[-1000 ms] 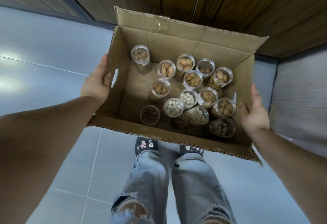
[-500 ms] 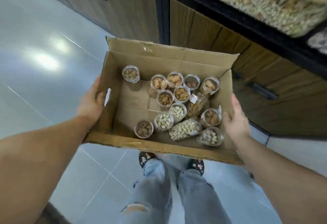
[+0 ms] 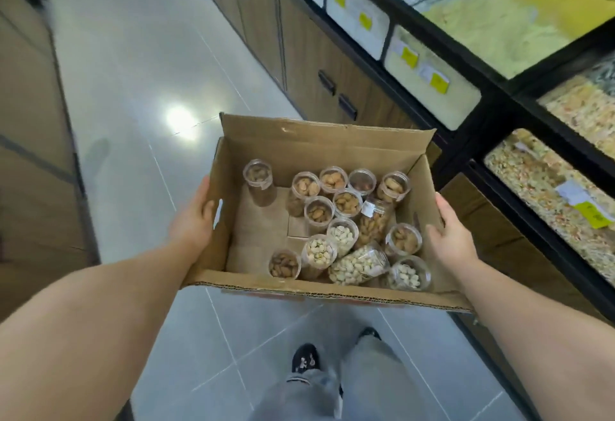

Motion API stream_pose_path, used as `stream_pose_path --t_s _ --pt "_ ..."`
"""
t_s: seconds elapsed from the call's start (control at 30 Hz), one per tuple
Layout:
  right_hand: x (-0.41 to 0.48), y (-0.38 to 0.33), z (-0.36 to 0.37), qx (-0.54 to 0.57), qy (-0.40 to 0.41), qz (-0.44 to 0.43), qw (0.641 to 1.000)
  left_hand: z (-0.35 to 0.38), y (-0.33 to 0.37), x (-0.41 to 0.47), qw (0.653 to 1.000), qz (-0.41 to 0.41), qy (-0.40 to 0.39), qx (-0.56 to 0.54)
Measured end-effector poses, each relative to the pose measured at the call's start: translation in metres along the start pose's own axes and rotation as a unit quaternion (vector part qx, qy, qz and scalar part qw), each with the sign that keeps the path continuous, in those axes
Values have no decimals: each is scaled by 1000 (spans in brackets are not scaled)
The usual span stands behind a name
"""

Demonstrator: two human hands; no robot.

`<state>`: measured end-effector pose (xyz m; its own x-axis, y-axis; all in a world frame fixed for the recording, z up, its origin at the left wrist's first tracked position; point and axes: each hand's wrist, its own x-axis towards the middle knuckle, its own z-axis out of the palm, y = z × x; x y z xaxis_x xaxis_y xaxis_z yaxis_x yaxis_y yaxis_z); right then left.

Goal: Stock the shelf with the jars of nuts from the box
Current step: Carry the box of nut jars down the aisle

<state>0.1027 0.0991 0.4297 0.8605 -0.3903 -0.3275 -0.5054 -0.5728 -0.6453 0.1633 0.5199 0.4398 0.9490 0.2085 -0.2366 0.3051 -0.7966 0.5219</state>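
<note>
while the person is standing on the tiled floor [image 3: 133, 87], both hands are carrying the cardboard box [image 3: 319, 141]. left hand [image 3: 191, 224] is gripping the left wall, thumb hooking over the rim by the handle slot, fingers lying together outside. right hand [image 3: 451, 241] is clamping the right wall, thumb inside; other fingers mostly hidden, cannot tell spread. jars of nuts [image 3: 347, 202] are sitting in the box, mostly right side, 2 lying tipped over. black-framed bins [image 3: 499, 101] are running along the right.
</note>
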Motion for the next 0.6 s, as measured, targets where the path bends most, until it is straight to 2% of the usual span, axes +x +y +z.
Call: stream_pose_path --t_s 0.33,0.47,0.6 --pt "154 -144 75 -40 -120 -85 988 -46 -41 101 990 -124 44 -54" --pt "221 -221 107 -76 -161 -126 976 -67 -55 147 976 -190 76 -77" --pt "274 -304 146 -101 -197 -168 961 -93 -65 191 963 -220 114 -103"
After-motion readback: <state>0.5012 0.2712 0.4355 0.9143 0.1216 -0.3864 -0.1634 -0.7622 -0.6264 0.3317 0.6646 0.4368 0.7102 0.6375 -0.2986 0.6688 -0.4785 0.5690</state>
